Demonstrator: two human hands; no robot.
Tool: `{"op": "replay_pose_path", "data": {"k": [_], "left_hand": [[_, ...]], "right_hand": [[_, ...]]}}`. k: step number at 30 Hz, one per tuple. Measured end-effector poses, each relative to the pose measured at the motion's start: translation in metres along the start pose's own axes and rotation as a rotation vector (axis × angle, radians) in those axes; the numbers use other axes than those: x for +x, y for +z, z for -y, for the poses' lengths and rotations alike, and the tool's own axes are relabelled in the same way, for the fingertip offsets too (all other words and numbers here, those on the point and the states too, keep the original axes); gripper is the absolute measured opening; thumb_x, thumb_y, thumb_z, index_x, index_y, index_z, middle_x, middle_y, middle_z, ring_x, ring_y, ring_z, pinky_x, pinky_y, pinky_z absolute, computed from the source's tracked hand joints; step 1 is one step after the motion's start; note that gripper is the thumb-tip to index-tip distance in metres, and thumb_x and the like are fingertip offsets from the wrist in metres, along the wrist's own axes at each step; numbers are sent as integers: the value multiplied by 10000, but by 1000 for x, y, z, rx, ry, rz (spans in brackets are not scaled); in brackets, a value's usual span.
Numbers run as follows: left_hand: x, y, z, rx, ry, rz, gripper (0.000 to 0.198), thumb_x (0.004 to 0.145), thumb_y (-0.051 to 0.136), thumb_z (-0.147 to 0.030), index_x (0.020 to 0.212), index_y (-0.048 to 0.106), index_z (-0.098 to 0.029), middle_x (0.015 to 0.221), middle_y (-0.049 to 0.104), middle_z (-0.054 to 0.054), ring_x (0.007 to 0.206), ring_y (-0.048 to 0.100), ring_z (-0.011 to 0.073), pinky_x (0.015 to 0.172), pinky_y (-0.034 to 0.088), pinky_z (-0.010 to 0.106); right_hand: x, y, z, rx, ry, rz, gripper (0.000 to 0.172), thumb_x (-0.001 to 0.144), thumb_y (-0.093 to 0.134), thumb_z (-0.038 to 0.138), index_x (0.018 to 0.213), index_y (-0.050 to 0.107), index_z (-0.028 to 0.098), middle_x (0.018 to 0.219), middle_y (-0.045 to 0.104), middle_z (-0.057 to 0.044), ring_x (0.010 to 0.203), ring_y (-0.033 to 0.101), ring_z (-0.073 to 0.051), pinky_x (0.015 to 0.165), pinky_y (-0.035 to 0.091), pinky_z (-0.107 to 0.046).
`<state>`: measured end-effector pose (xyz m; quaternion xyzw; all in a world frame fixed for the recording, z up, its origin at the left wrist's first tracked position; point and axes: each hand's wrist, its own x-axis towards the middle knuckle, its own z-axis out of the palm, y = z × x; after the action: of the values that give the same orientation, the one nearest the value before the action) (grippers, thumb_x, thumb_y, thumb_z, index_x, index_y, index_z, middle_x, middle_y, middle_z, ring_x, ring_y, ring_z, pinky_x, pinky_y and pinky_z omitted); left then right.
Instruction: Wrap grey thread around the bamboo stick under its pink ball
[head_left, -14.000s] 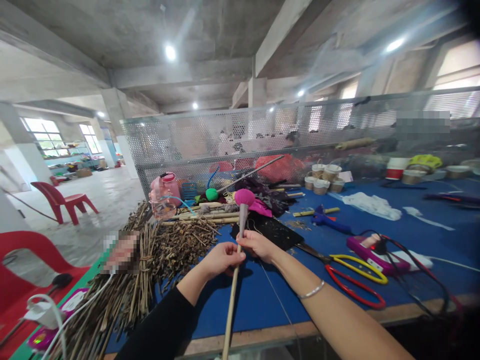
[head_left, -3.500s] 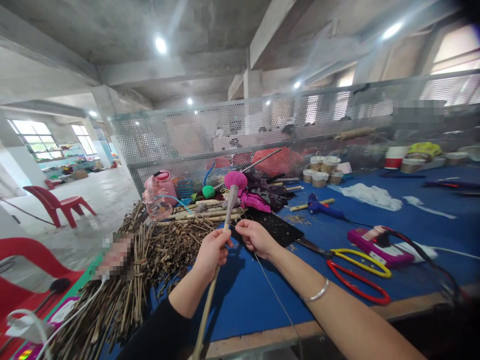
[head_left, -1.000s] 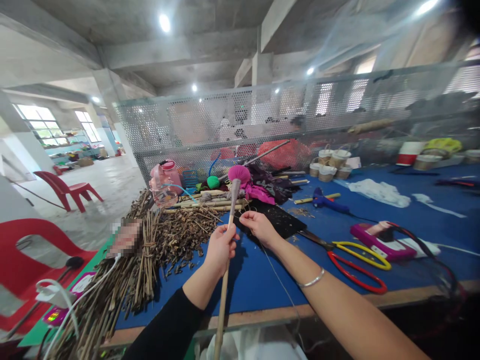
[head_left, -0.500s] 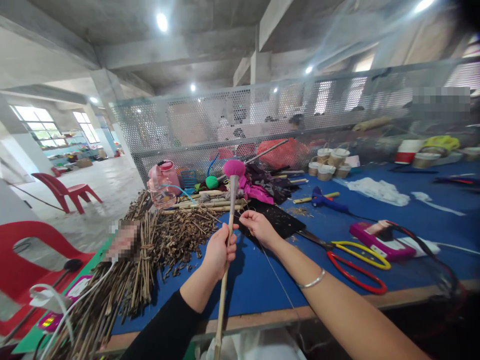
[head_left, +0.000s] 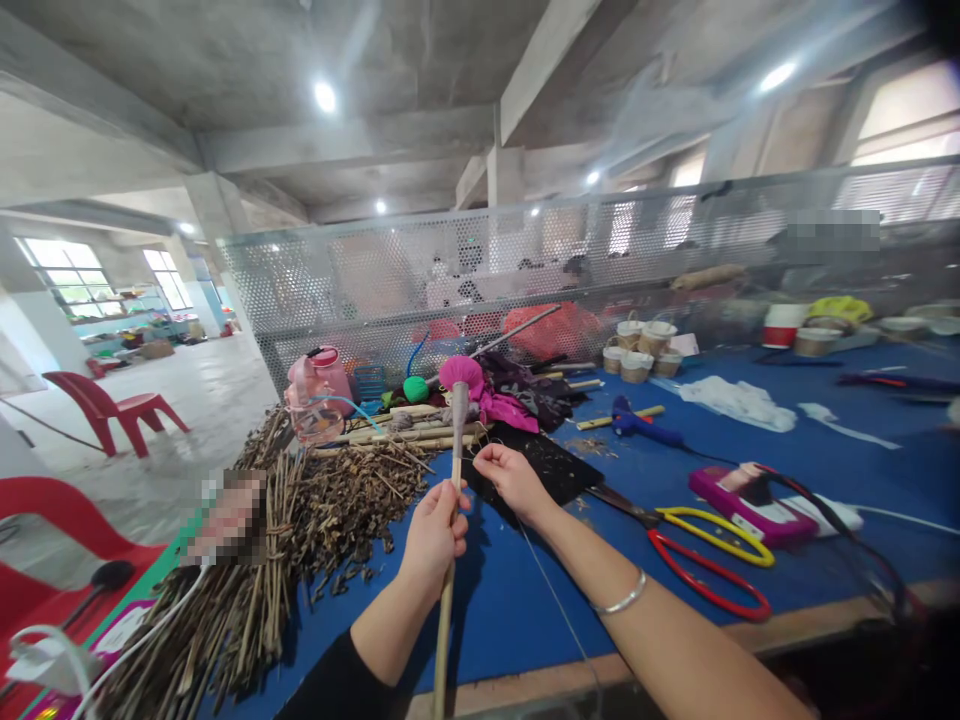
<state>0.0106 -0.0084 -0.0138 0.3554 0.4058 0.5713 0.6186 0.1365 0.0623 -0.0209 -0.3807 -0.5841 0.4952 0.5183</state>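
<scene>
My left hand [head_left: 435,530] is closed around a pale wooden stick [head_left: 444,640], which stands up in front of me and leans slightly. Its upper part carries a grey wrapping [head_left: 460,420]. A rounded magenta bundle [head_left: 460,371] shows right at the stick's top; I cannot tell whether it is fixed there or lies behind. Just right of the stick, my right hand [head_left: 514,480] pinches a thin thread [head_left: 551,580]. The thread trails from that hand down over the table's front edge. Behind the right hand lies a black mat [head_left: 555,462].
Dry stalks [head_left: 255,590] and shrivelled plant bits [head_left: 352,500] cover the left of the blue table [head_left: 510,630]. At right are large scissors [head_left: 705,545], a blue glue gun [head_left: 637,420] and a purple power strip [head_left: 742,500]. A perforated metal screen [head_left: 345,290] borders the back.
The camera view has tilted up and swung slightly right, so things sit lower and further left. Both hands keep nearly the same hold, close together at the stick.
</scene>
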Motion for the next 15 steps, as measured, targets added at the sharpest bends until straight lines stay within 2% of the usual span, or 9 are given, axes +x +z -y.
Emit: {"op": "replay_pose_path", "data": {"k": [4,8,10,13,15], "left_hand": [[-2,0,0,34,11,38,492,641,640,-545,909,497,-158,588,485,-63,333,244,-5,303,107,134],[-1,-1,-1,102,24,22,469,587,712,-482,810,436,-175,611,557,-45,311,252,-8,295,118,136],[0,-1,0,91,52,32,445,604,703,-477,779,438,-166,638,579,-28,314,268,-10,293,140,139],[0,-1,-1,34,99,52,410,666,655,-482,840,486,-151,663,574,-24,334,305,-6,304,188,139],[-1,-1,-3,-20,47,71,421,675,657,-469,906,504,-152,655,540,-39,360,321,-5,320,204,127]], "right_hand": [[1,1,-4,34,7,37,247,632,640,379,667,527,162,550,450,48,478,329,-73,462,234,-225],[0,0,-5,63,9,41,256,643,647,392,681,523,171,509,408,63,447,305,-69,443,220,-221],[0,-1,-5,68,11,44,250,651,643,390,692,528,172,500,403,66,436,293,-67,436,209,-221],[-1,-2,-3,63,22,48,235,656,638,373,711,536,168,505,401,69,434,274,-62,435,200,-220],[0,-2,-2,60,19,40,225,653,637,359,703,537,163,521,411,65,447,279,-62,444,208,-220]]}}
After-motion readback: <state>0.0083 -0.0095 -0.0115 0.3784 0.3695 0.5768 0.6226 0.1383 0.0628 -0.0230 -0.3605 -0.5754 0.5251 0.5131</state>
